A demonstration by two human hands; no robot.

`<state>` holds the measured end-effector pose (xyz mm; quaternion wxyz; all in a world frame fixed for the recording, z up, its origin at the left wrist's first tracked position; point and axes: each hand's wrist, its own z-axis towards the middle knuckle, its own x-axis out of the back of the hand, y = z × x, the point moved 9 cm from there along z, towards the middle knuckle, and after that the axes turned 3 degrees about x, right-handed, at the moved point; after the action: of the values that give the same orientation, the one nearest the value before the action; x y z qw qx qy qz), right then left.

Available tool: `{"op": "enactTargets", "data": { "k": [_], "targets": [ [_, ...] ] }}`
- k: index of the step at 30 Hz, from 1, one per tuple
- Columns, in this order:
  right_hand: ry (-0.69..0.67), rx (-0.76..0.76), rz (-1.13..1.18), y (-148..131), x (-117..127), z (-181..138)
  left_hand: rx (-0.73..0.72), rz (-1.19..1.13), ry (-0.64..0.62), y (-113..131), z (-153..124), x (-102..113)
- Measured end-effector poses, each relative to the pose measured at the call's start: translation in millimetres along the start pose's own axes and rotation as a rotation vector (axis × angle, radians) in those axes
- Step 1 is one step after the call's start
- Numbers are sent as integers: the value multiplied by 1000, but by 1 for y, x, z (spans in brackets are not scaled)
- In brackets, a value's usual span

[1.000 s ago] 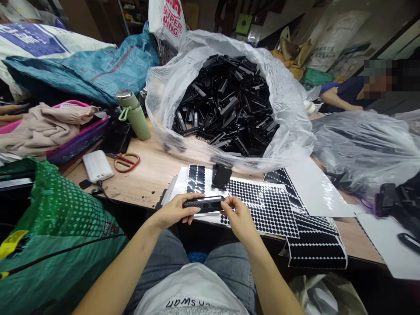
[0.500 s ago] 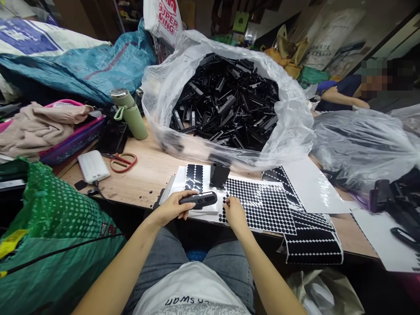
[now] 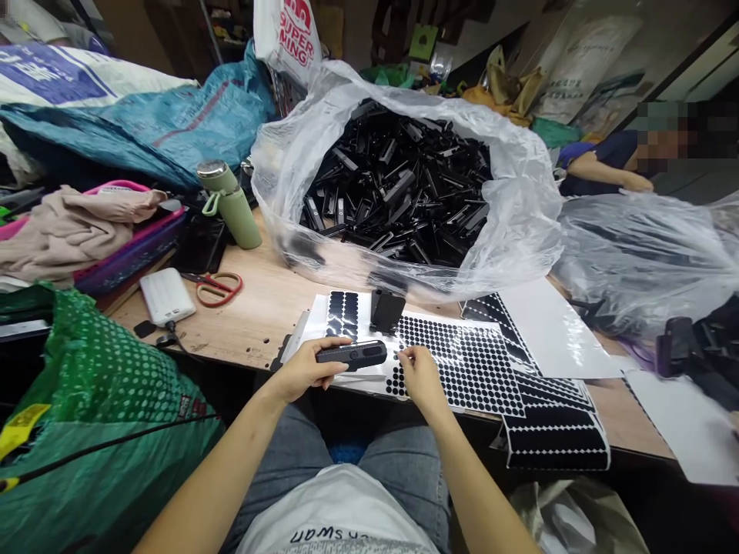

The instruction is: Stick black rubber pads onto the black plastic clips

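My left hand [image 3: 305, 371] grips a long black plastic piece [image 3: 361, 355] with rounded ends, thumb along its near side and fingers behind. It is held nearly level above a stack of white sheets [image 3: 315, 323] bearing black oblong stickers [image 3: 342, 312]. Just right of the piece, my right hand [image 3: 421, 377] is pinched, fingertips over the left part of a sheet of round black stickers [image 3: 467, 362]. Whatever is between those fingertips is too small to make out. Behind both hands, a small black block-like part [image 3: 386, 310] stands at the sheets' far edge.
A clear plastic bag [image 3: 519, 215] full of black plastic parts [image 3: 398, 185] fills the table's back. Leftward are scissors [image 3: 219, 289], a white power bank [image 3: 167, 296] and a green bottle [image 3: 234, 208]. More sticker sheets [image 3: 557, 442] overhang the front edge. Another person's arm [image 3: 606, 171] shows far right.
The black piece has turned in my left hand, showing more of its side and lying more level. My right hand has shifted slightly right, still pinched.
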<state>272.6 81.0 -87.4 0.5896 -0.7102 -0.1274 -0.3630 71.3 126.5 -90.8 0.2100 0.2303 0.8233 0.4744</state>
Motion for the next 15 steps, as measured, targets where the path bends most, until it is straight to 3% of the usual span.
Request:
{"op": "enactTargets", "data": {
  "k": [4,7,15],
  "targets": [
    [-85,128,285,-56,1,-11,-15,34,25,5,-1,-7],
    [-99,200,318,-83,-7,-17,-30,22,34,7,-1,-11],
    [-86,183,254,-79,-19,-21,-39,12,48,4,-2,-13]
  ]
}}
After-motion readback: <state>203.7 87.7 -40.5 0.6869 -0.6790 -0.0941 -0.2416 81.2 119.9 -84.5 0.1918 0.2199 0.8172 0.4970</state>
